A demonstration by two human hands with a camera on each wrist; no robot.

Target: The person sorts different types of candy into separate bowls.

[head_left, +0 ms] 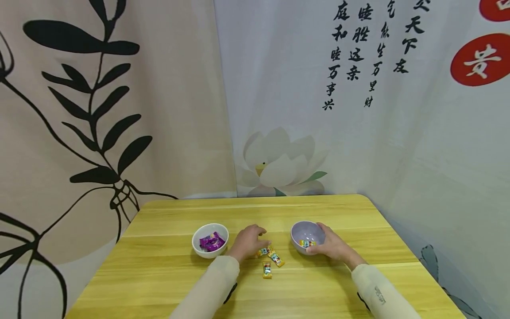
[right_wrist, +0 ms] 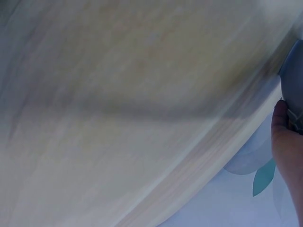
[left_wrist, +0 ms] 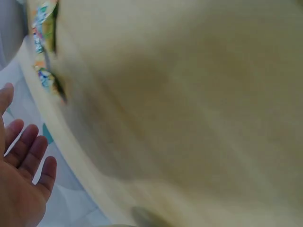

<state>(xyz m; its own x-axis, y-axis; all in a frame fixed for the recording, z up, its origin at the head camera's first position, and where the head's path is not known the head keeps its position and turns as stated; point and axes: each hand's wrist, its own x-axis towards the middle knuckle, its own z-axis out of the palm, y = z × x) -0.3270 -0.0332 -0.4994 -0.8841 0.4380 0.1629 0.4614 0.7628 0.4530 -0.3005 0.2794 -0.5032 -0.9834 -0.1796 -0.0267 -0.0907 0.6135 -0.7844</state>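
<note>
My left hand (head_left: 248,243) hovers over the table beside a small group of yellow-wrapped candies. In the left wrist view the fingers of this hand (left_wrist: 23,175) are spread and hold nothing. Two candies, one (head_left: 263,251) partly under the thumb and one (head_left: 276,258) beside it, lie close together; a third candy (head_left: 267,270) lies nearer to me. My right hand (head_left: 334,244) grips a light purple bowl (head_left: 306,227) by its right side, thumb at the near rim. Inside that bowl is yellow-wrapped candy (head_left: 307,243). The right wrist view catches only part of the bowl (right_wrist: 294,71).
To the left of my left hand stands a white bowl (head_left: 197,248) with purple-wrapped candies (head_left: 212,242) in it. The wooden table (head_left: 159,274) ends at a printed curtain (head_left: 191,110) at the back.
</note>
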